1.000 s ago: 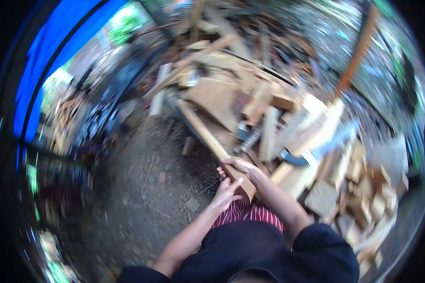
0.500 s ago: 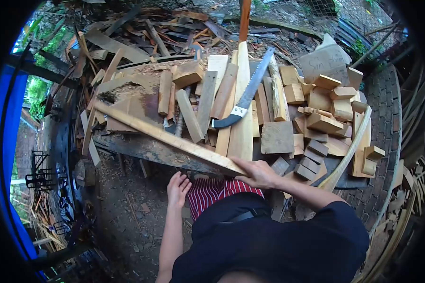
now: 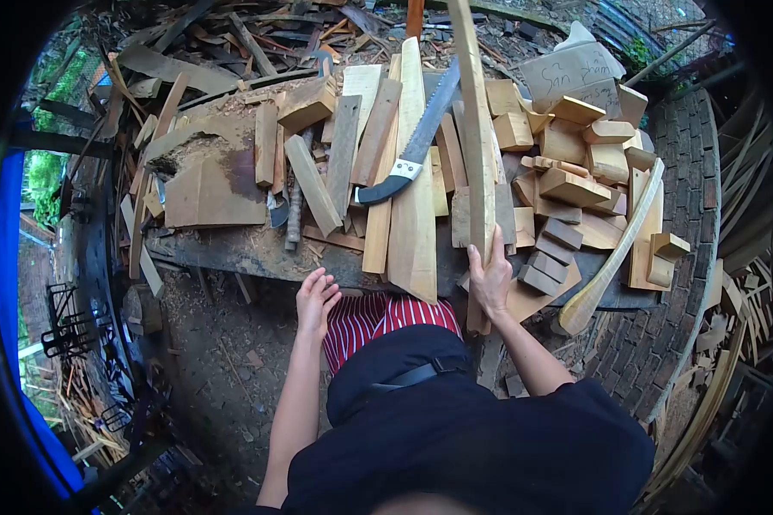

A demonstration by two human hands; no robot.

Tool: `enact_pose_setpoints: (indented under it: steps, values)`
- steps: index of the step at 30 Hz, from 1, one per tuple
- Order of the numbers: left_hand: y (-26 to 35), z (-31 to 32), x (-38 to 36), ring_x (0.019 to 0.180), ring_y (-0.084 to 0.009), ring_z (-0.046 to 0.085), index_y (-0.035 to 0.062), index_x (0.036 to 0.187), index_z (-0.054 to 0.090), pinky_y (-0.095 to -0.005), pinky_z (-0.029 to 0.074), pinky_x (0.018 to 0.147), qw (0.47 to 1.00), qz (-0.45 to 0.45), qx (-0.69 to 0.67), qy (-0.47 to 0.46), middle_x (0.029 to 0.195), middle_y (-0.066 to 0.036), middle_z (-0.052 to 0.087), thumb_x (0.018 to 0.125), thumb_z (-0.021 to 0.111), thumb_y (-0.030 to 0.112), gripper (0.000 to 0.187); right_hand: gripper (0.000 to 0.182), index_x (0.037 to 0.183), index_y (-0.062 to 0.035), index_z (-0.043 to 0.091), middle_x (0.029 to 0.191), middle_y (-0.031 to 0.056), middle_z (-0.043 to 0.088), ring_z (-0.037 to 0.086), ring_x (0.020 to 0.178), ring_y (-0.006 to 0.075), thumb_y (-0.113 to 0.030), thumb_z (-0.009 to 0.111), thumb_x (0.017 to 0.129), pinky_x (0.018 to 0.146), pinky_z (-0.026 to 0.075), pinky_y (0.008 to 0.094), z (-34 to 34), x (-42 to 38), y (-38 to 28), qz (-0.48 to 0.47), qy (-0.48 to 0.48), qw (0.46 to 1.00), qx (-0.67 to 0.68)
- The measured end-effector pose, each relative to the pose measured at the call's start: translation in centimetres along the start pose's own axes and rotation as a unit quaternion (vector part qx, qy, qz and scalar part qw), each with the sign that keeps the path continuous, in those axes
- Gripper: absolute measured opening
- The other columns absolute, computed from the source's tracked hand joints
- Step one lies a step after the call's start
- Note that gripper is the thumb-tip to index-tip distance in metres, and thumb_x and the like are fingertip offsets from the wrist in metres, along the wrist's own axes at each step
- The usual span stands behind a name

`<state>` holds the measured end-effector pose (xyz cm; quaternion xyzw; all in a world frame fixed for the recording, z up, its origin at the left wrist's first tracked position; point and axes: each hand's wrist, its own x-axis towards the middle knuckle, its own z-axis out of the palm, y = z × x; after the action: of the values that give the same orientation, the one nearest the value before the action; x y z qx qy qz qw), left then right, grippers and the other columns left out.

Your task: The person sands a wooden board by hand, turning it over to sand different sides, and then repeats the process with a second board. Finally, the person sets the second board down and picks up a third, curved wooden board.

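My right hand (image 3: 491, 279) grips a long wooden board (image 3: 479, 129) near its lower end, and the board stretches away from me across the workbench. My left hand (image 3: 316, 300) is empty, its fingers loosely apart, just off the bench's near edge. Left of the board, a handsaw (image 3: 414, 153) with a dark handle lies on a wide pale plank (image 3: 415, 223). Several short wooden strips (image 3: 343, 146) lie left of the saw. A curved wooden piece (image 3: 617, 249) rests at the right.
Many cut wood blocks (image 3: 575, 187) are piled on the bench's right side, with a marked cardboard piece (image 3: 571, 73) behind them. A cardboard sheet (image 3: 210, 184) lies at the left. Scrap wood (image 3: 258, 39) covers the ground beyond.
The long board has swung from pointing left across the bench's front to pointing away from me, still in my right hand. My left hand remains empty. The view has shifted slightly.
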<state>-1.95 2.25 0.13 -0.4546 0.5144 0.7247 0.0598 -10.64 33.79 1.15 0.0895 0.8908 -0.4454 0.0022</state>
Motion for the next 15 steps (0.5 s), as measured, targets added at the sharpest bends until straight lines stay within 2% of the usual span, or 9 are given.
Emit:
enact_pose_setpoints:
  steps: [3, 4, 5, 7, 8, 9, 11, 13, 15]
  values:
    - [0.1, -0.5, 0.1, 0.092, -0.0165, 0.061, 0.0066, 0.127, 0.05, -0.034, 0.054, 0.083, 1.0, -0.011, 0.002, 0.008, 0.105, -0.005, 0.059, 0.098, 0.051, 0.017, 0.03, 0.059, 0.138, -0.0024, 0.037, 0.083, 0.0294, 0.065, 0.067, 0.074, 0.0421, -0.023, 0.061, 0.088, 0.064, 0.052, 0.048, -0.2, -0.2, -0.1, 0.107, -0.015, 0.994, 0.034]
    - [0.1, -0.7, 0.0, 0.092, -0.0163, 0.061, 0.0066, 0.127, 0.05, -0.0339, 0.054, 0.083, 1.0, -0.014, 0.005, 0.011, 0.105, -0.005, 0.059, 0.098, 0.051, 0.017, 0.031, 0.057, 0.135, -0.0039, 0.042, 0.09, 0.0261, 0.064, 0.065, 0.087, 0.038, -0.023, 0.063, 0.086, 0.076, 0.05, 0.0459, 0.2, -0.4, 0.7, 0.089, 0.023, 0.995, -0.027]
    - [0.2, -0.9, 0.0, 0.092, -0.0162, 0.061, 0.0066, 0.127, 0.05, -0.0338, 0.054, 0.083, 1.0, -0.015, 0.008, 0.013, 0.105, -0.005, 0.059, 0.098, 0.052, 0.017, 0.031, 0.057, 0.135, -0.0039, 0.042, 0.09, 0.0261, 0.064, 0.065, 0.087, 0.038, -0.023, 0.063, 0.086, 0.076, 0.05, 0.0459, 0.3, -0.4, 1.9, 0.09, 0.02, 0.995, -0.027]
    - [0.1, -1.3, -0.1, 0.091, -0.0147, 0.06, 0.0055, 0.129, 0.049, -0.0323, 0.054, 0.082, 1.0, -0.018, 0.002, 0.017, 0.107, -0.006, 0.059, 0.096, 0.054, 0.017, 0.035, 0.057, 0.133, -0.0051, 0.046, 0.105, 0.0228, 0.058, 0.054, 0.104, 0.0347, -0.021, 0.066, 0.083, 0.091, 0.043, 0.0442, -0.2, 0.1, 2.3, -0.039, 0.089, 0.973, -0.211]
    - [0.1, -1.4, -0.2, 0.091, -0.0147, 0.06, 0.0056, 0.129, 0.049, -0.0322, 0.053, 0.082, 1.0, -0.016, 0.001, 0.019, 0.107, -0.006, 0.059, 0.096, 0.054, 0.017, 0.035, 0.055, 0.132, -0.0047, 0.047, 0.117, 0.0196, 0.05, 0.044, 0.111, 0.0352, -0.018, 0.065, 0.081, 0.096, 0.038, 0.0436, -0.7, 0.4, 2.3, 0.017, 0.043, 0.978, -0.202]
    - [0.0, -1.5, -0.3, 0.091, -0.0147, 0.06, 0.0056, 0.129, 0.049, -0.0322, 0.053, 0.082, 1.0, -0.015, -0.001, 0.021, 0.107, -0.006, 0.059, 0.096, 0.054, 0.017, 0.035, 0.055, 0.132, -0.0047, 0.047, 0.117, 0.0196, 0.05, 0.044, 0.111, 0.0352, -0.018, 0.065, 0.081, 0.096, 0.038, 0.0436, -1.2, 0.8, 1.1, 0.016, 0.039, 0.978, -0.202]
    - [-0.4, -1.7, 0.0, 0.091, -0.0146, 0.059, 0.0057, 0.129, 0.049, -0.0317, 0.053, 0.082, 1.0, -0.018, -0.005, 0.022, 0.108, -0.006, 0.059, 0.096, 0.054, 0.017, 0.035, 0.051, 0.131, -0.0021, 0.047, 0.116, 0.0191, 0.05, 0.048, 0.108, 0.0357, -0.011, 0.061, 0.083, 0.093, 0.041, 0.0441, -1.1, 2.0, -0.7, -0.175, 0.073, 0.949, -0.251]
    - [-0.9, -1.8, 0.1, 0.091, -0.0143, 0.059, 0.0058, 0.129, 0.049, -0.0313, 0.053, 0.081, 0.999, -0.037, 0.006, 0.037, 0.108, -0.006, 0.058, 0.096, 0.053, 0.017, 0.035, 0.048, 0.131, -0.0011, 0.046, 0.115, 0.0199, 0.05, 0.05, 0.106, 0.0321, -0.002, 0.055, 0.084, 0.096, 0.041, 0.0418, 1.0, 2.4, -1.0, -0.179, -0.122, 0.972, -0.093]
    - [-1.3, -1.5, 0.0, 0.09, -0.0139, 0.059, 0.0057, 0.128, 0.049, -0.0306, 0.053, 0.08, 0.999, -0.032, -0.005, 0.042, 0.107, -0.007, 0.059, 0.096, 0.053, 0.016, 0.034, 0.057, 0.136, 0.0019, 0.04, 0.124, 0.0219, 0.046, 0.045, 0.117, 0.0362, -0.008, 0.06, 0.084, 0.102, 0.037, 0.043, 4.9, 1.2, -0.5, -0.117, -0.187, 0.975, -0.034]
